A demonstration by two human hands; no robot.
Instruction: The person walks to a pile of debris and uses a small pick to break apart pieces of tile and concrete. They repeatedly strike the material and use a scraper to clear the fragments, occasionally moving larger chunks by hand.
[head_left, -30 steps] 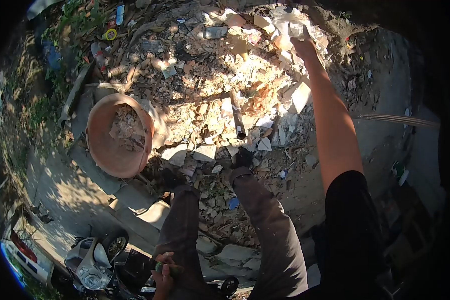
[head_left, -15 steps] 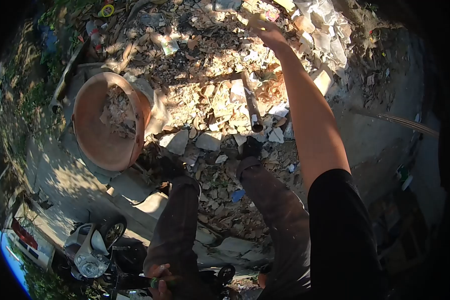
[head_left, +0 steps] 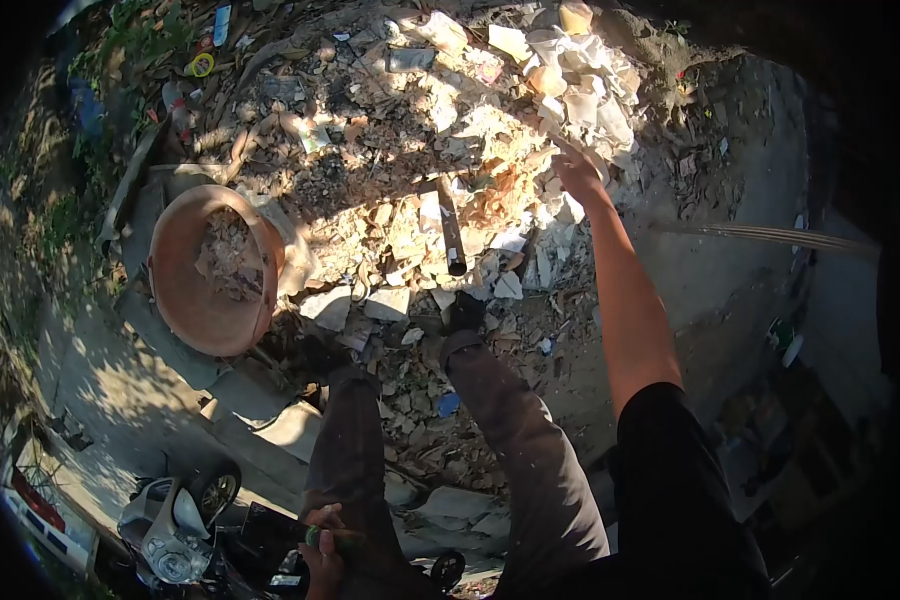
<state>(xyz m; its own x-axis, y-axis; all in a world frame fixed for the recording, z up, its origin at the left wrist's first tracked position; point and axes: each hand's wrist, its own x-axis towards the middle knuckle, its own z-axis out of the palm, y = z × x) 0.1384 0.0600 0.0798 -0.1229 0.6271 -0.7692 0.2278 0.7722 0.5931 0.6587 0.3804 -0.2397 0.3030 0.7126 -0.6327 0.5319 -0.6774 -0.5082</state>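
My right hand point(head_left: 580, 175) reaches forward over the rubble, just below a heap of crumpled pale plastic sheeting point(head_left: 592, 85). Its fingers look stretched out and apart, with nothing visible in them. At the bottom of the view, my left hand point(head_left: 324, 562) rests by my thigh, its fingers wrapped round a dark handle with a green band point(head_left: 316, 537). What that handle belongs to is hidden in shadow. Between my feet and the sheeting lies a dark pipe-like piece point(head_left: 451, 228) among broken chips and dry leaves.
An orange-brown basin point(head_left: 185, 300) with debris inside stands tilted at the left. Broken slabs point(head_left: 386, 303) lie before my feet. A bundle of thin rods point(head_left: 780, 235) juts in from the right. A parked motorbike point(head_left: 175, 545) is at lower left.
My right hand has come back toward me from the far debris, and the yellowish thing at its fingers no longer shows there. The view has shifted. My left hand keeps its hold.
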